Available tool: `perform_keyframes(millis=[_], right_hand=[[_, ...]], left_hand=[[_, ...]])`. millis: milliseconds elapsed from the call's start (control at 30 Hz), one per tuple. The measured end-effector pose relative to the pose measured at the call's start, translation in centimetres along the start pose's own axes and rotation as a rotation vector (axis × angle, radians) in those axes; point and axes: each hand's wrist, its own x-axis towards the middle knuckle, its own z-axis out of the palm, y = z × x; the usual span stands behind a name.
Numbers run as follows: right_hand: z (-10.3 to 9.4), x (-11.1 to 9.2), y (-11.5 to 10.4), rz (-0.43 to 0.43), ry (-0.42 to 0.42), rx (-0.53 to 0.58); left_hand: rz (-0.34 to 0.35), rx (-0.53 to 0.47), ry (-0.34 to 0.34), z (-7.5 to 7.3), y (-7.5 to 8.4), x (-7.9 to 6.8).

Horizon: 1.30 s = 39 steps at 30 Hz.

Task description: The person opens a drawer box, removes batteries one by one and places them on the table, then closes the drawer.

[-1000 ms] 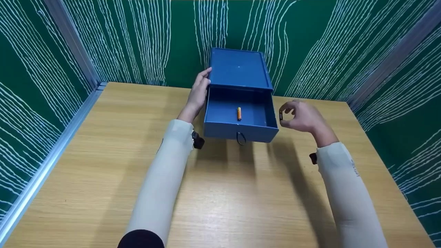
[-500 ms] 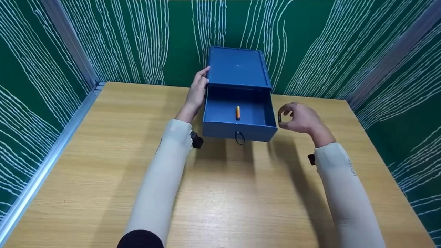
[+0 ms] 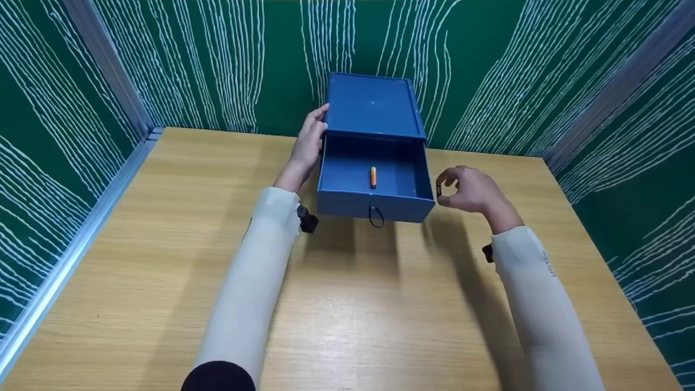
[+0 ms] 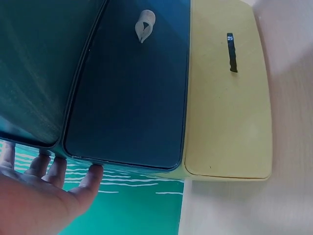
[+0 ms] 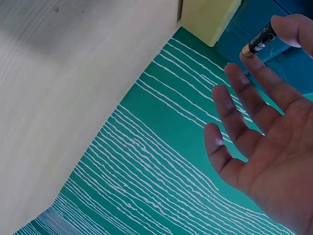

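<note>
A blue drawer (image 3: 374,207) is pulled out of the top of a cabinet (image 3: 374,103). Inside it lies a small orange cylinder with a dark end (image 3: 373,178), which looks like a battery. My left hand (image 3: 307,145) rests against the cabinet's left side, fingers extended, fingertips (image 4: 95,170) at its edge in the left wrist view. Just right of the open drawer, my right hand (image 3: 471,190) pinches a black battery (image 5: 259,41) with a copper-coloured end between thumb and index finger. Its other fingers are spread loosely in the right wrist view.
Below the open drawer sit a closed dark blue drawer (image 4: 127,98) with a pale loop pull and a yellow drawer (image 4: 227,107) with a black one. The cabinet stands at the back of the wooden table (image 3: 336,326), against a green wall (image 3: 488,32) with white lines.
The head view has shifted a little, so everything sits slightly further left. My right hand, still pinching the battery, has come slightly toward me beside the drawer. The left hand keeps its place.
</note>
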Motion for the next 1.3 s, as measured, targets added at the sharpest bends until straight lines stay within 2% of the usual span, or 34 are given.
perform_keyframes(millis=[167,267,533,633,733,900,1300], right_hand=[[0.1,0.2,0.0,0.003,-0.002,-0.028],[0.2,0.4,-0.1,0.010,-0.010,-0.042],[0.6,0.4,-0.3,0.028,-0.022,-0.033],[0.8,0.2,-0.1,0.037,-0.027,-0.017],[1.0,0.1,0.1,0.030,-0.021,-0.024],[1.4,0.3,0.4,0.016,-0.020,-0.032],[2.2,0.4,0.6,0.024,-0.026,-0.033]], left_hand=[[-0.007,-0.013,-0.021,-0.4,-1.3,1.1],[-0.003,-0.024,-0.026,-0.6,-1.5,1.2],[-0.032,-0.037,-0.051,-0.7,-0.3,0.4],[-0.046,-0.020,-0.046,-0.3,0.4,-0.1],[-0.031,0.015,-0.018,0.0,0.7,-0.3],[-0.006,0.055,0.031,0.1,0.8,-0.4],[-0.011,0.045,0.022,0.1,0.5,-0.4]])
